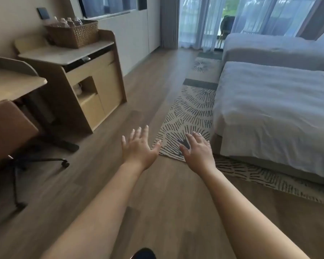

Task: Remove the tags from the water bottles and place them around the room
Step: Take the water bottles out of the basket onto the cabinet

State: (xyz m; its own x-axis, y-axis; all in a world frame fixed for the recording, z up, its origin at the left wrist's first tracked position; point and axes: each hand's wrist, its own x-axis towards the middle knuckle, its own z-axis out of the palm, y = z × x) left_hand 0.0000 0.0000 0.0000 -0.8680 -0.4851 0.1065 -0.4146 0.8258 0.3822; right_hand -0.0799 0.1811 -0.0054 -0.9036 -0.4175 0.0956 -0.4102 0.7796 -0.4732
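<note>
Several clear water bottles stand in a woven wicker basket on a wooden cabinet at the far left. No tags can be made out at this distance. Both my arms reach out in front of me over the wooden floor. My left hand is spread flat with straight fingers and holds nothing. My right hand is also spread and empty, hovering above the corner of a patterned rug. Both hands are far from the basket.
A desk and a brown office chair with a wheeled base stand at the left. Two white beds fill the right side. Sheer curtains cover the windows at the back. A wooden floor strip runs between furniture and beds.
</note>
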